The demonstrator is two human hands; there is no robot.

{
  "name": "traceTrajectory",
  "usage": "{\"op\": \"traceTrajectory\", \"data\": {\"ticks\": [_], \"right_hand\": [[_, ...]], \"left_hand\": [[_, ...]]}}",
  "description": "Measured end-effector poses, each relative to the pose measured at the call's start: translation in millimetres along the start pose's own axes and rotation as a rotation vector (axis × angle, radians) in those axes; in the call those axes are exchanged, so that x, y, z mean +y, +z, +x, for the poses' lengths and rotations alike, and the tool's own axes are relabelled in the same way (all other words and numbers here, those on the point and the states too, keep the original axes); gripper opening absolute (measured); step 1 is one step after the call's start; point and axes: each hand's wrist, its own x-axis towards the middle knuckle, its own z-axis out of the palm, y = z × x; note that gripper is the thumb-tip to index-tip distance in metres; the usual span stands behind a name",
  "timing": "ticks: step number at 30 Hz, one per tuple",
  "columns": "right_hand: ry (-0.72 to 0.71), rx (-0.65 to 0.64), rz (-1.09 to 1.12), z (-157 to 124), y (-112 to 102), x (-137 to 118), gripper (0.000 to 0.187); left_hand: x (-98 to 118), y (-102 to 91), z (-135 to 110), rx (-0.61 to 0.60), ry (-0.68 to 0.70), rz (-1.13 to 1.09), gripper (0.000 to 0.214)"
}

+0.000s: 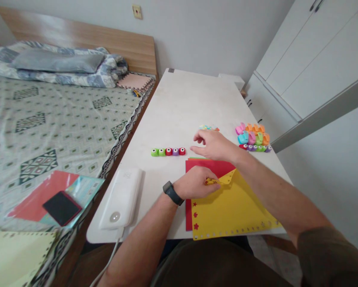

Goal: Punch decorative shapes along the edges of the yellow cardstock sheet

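My left hand (199, 182), with a dark watch on its wrist, pinches the lifted upper left corner of a yellow paper sheet (235, 211). Small shapes are punched along that sheet's left and bottom edges. Beneath it lies a red paper sheet (189, 217), with a sliver of green showing at its top edge. My right hand (210, 142) hovers above the top of the sheets, thumb and fingers apart, holding nothing. Left of it stands a row of several small paper punches (168, 152) in green, red and purple. Behind the right hand lies a pile of tiny paper bits (208, 128).
More small punches (256, 148) and larger colourful ones (252, 133) stand at the table's right. A white device (122, 199) with a cable lies at the left edge. On the bed (71, 115) are a phone (62, 208), packaged paper (87, 191) and a pale punched sheet (17, 255).
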Motion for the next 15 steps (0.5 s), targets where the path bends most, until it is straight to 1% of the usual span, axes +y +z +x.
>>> {"op": "traceTrajectory", "data": {"ticks": [2,4,7,9,12,15], "right_hand": [[-0.125,-0.07,-0.012,25.3,13.8,-19.7,0.032],[-0.212,-0.123,-0.07,48.3,29.2,-36.3,0.037],[-0.294,-0.205,-0.191,75.4,51.4,-57.7,0.044],[-0.299,-0.242,-0.25,87.7,64.4,-69.5,0.046],[-0.277,-0.289,-0.302,98.8,81.2,-80.7,0.046],[-0.248,-0.304,-0.303,103.7,94.4,-84.1,0.039]], "left_hand": [[-0.1,-0.9,-0.3,-0.024,0.004,0.019,0.026],[-1.3,-0.8,-0.2,-0.033,-0.004,0.029,0.026],[-4.9,1.7,0.2,0.002,0.016,-0.013,0.022],[-7.6,4.1,0.3,0.042,0.063,-0.067,0.027],[-10.5,7.0,-0.1,0.121,0.114,-0.13,0.039],[-12.0,8.1,-0.9,0.158,0.126,-0.127,0.038]]}}
